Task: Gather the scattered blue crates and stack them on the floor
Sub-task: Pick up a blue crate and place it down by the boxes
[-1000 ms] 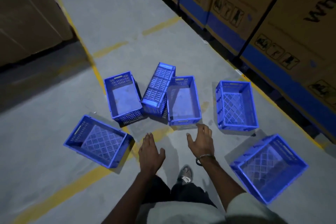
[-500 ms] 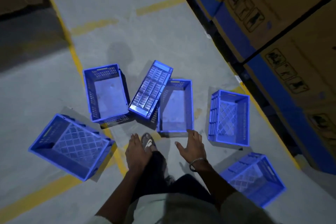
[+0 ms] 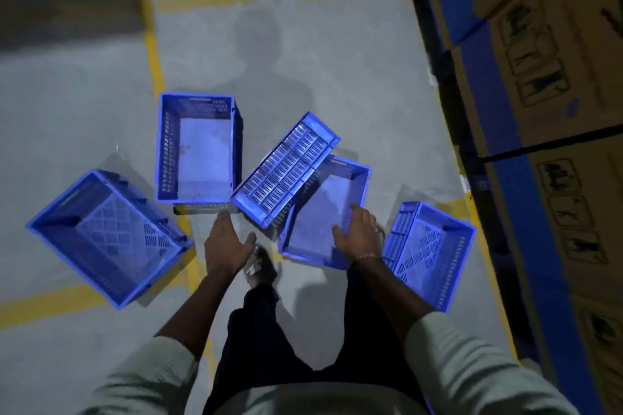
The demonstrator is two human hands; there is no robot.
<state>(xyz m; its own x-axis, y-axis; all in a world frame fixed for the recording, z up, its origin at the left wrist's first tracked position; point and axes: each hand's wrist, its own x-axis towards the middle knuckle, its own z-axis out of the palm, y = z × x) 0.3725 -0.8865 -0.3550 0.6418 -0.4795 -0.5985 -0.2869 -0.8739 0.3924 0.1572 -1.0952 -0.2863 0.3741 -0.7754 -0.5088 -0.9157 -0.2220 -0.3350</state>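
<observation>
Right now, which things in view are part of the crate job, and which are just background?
Job:
- far-left crate, on its side
- upright crate
- tipped crate leaning on the centre crate
- centre crate, right hand over it
- far-right crate, on its side
- left hand, open, holding nothing

Background:
- cardboard boxes
- yellow floor lines

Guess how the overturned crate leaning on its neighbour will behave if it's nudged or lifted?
The overturned crate rests tilted on the rim of the open crate, so a nudge would probably slide or drop it. Its slotted plastic base suggests it is stiff and light for its size. The right hand is nearest.
</observation>
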